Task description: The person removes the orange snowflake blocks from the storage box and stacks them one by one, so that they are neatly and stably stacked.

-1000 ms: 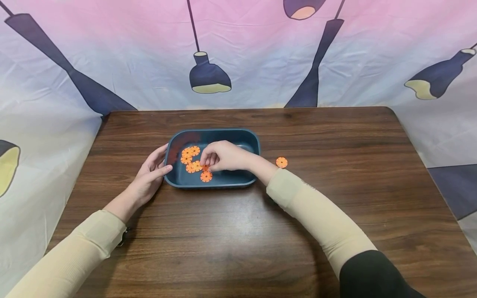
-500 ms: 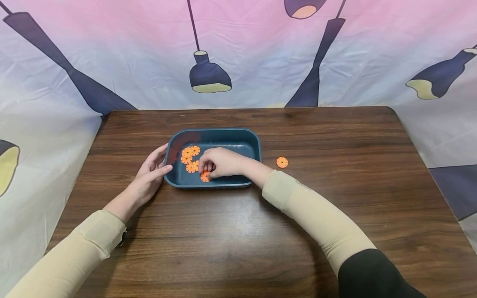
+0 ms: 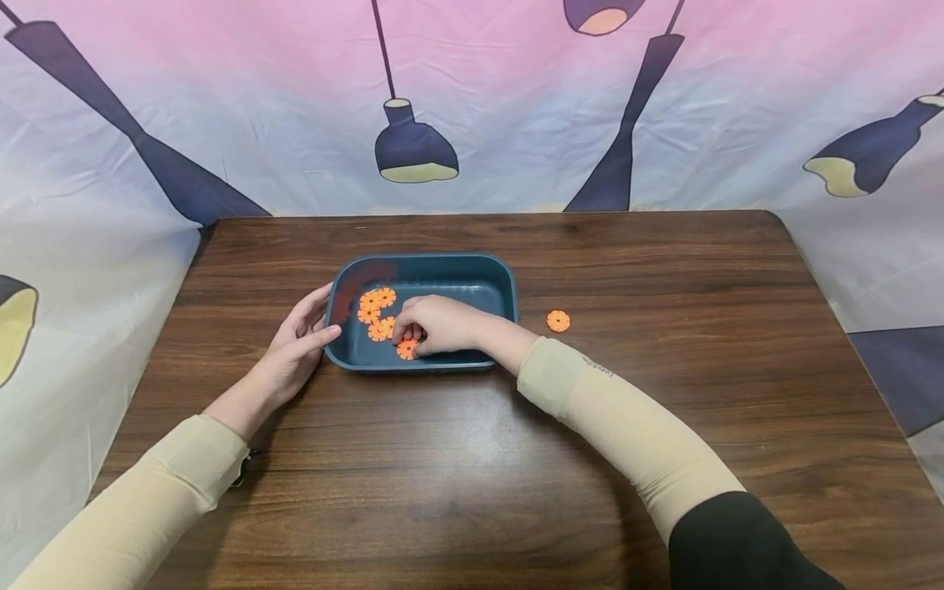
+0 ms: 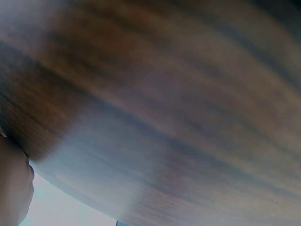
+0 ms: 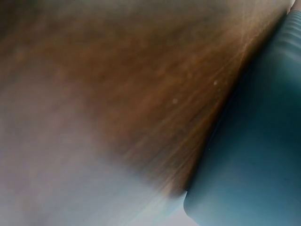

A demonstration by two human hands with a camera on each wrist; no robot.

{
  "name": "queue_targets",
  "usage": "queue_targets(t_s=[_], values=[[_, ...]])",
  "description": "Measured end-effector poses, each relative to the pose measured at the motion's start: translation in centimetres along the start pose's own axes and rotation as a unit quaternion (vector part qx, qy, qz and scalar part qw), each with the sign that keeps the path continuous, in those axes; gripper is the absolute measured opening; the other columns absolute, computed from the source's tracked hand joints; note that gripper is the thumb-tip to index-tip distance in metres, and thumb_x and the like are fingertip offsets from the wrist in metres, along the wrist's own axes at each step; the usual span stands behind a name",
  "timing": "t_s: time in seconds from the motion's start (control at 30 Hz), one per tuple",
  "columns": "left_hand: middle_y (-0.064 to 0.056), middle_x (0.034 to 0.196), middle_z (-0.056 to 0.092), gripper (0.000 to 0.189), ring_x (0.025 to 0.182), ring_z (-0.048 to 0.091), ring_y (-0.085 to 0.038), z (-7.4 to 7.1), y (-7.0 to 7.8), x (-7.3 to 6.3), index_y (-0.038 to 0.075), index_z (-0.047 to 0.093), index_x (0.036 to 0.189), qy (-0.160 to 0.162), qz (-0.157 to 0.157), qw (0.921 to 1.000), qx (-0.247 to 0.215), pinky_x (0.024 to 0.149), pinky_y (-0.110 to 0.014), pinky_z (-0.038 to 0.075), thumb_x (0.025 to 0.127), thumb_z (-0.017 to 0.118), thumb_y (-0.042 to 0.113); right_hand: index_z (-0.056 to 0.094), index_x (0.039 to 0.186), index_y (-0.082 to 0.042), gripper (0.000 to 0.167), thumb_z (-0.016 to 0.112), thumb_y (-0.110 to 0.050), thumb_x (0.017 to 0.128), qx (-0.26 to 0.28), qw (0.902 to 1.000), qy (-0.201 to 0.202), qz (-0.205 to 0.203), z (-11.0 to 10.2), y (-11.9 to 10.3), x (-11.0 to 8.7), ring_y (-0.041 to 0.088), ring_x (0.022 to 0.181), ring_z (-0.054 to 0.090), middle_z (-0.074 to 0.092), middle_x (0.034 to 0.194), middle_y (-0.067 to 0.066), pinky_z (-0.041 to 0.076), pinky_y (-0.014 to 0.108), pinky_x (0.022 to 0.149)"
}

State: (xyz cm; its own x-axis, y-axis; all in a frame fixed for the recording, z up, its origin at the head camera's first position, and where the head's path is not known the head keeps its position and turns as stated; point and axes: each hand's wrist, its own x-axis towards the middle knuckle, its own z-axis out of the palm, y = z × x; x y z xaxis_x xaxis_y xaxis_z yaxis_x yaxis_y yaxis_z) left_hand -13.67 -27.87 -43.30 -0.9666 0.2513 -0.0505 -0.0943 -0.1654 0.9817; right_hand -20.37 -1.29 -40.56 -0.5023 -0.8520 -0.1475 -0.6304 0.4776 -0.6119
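Note:
A dark blue rectangular tub sits on the wooden table in the head view. My left hand holds its left end, thumb over the rim and fingers along the outer wall. Inside, several orange notched plastic discs lie grouped toward the left. My right hand reaches in over the right side, fingers curled, and pinches one orange disc near the front wall. Its fingertips are partly hidden. The right wrist view shows the tub's outer wall; the left wrist view shows part of a hand.
A single orange disc lies on the wooden table to the right of the tub, close beyond the right wrist. A cloth backdrop printed with lamps hangs behind the table's far edge.
My right hand has moved slightly toward the front of the tub, with its fingers now at the front disc. The left hand and the tub have stayed in place.

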Motion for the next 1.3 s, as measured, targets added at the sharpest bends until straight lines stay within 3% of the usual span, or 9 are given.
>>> queue_targets(t_s=[0.33, 0.63, 1.3], values=[[0.007, 0.155, 0.045, 0.058, 0.143, 0.043, -0.008, 0.1, 0.2, 0.0, 0.019, 0.043, 0.159, 0.003, -0.004, 1.0000, 0.003, 0.110, -0.013, 0.046, 0.106, 0.053, -0.003, 0.071, 0.112, -0.009, 0.020, 0.082, -0.010, 0.094, 0.002, 1.0000, 0.001, 0.006, -0.1, -0.2, -0.2, 0.016, 0.098, 0.059, 0.064, 0.112, 0.006, 0.050, 0.021, 0.087], [0.005, 0.155, 0.045, 0.057, 0.141, 0.046, -0.007, 0.2, 0.2, 0.1, 0.019, 0.045, 0.157, -0.001, 0.000, 1.0000, -0.005, 0.109, -0.014, 0.046, 0.106, 0.054, -0.002, 0.074, 0.104, -0.009, 0.008, 0.073, -0.003, 0.099, 0.041, 0.9990, 0.020, 0.006, -1.1, 0.0, -1.0, 0.015, 0.092, 0.062, 0.070, 0.104, 0.004, 0.053, 0.020, 0.084], [0.005, 0.155, 0.046, 0.059, 0.141, 0.048, -0.005, 0.2, 0.0, 0.0, 0.016, 0.042, 0.160, 0.000, 0.006, 0.9999, -0.009, 0.108, -0.013, 0.047, 0.106, 0.055, -0.003, 0.073, 0.104, -0.010, 0.007, 0.076, -0.006, 0.098, 0.067, 0.9929, 0.099, 0.003, -5.8, 0.8, -6.5, 0.017, 0.092, 0.066, 0.074, 0.102, 0.004, 0.057, 0.029, 0.086]])
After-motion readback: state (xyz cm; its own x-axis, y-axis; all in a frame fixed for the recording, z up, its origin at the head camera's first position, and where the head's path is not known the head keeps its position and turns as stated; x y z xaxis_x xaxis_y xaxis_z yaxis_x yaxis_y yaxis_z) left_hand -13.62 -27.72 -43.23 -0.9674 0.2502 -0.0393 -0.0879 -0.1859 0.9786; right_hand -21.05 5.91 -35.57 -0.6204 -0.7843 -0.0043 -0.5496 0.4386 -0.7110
